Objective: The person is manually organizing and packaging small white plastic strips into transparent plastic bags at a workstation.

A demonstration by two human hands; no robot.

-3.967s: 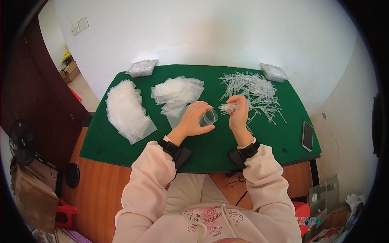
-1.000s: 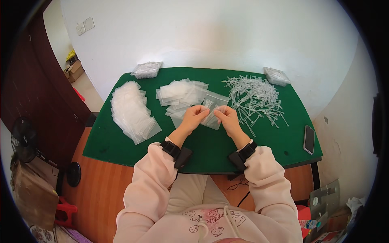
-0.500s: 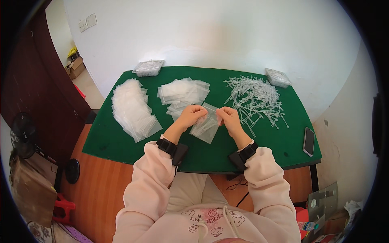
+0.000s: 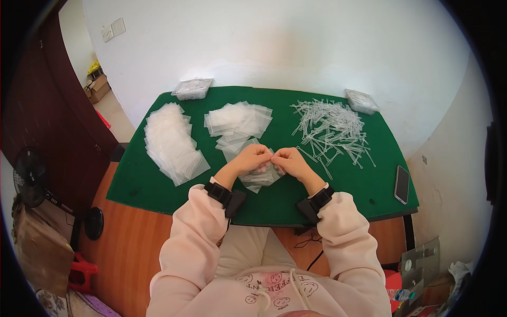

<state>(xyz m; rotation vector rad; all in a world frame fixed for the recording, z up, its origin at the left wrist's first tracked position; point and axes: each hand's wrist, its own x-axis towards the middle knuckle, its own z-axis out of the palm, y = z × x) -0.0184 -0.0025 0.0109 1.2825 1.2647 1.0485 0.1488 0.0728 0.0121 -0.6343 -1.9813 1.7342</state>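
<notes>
A clear plastic bag (image 4: 257,180) with several thin clear sticks inside is held by its upper edge over the near middle of the table. My left hand (image 4: 255,157) pinches it from the left and my right hand (image 4: 291,160) from the right, fingertips touching each other. Just beyond my left hand lies a loose heap of flat clear bags (image 4: 240,119). Farther right spreads a pile of thin clear plastic sticks with small looped ends (image 4: 332,129). Overlapping bags, seemingly filled, form a long stack (image 4: 171,140) at the left.
A green-covered table (image 4: 222,203) stands against the white wall. Wrapped clear packs sit at its back left (image 4: 192,89) and back right (image 4: 362,101). A phone (image 4: 402,184) lies near the right edge. A black fan (image 4: 31,171) is on the left.
My hands have come together along the bag's top edge and moved slightly nearer me. The bag has bent and tilted between them; the piles look unchanged.
</notes>
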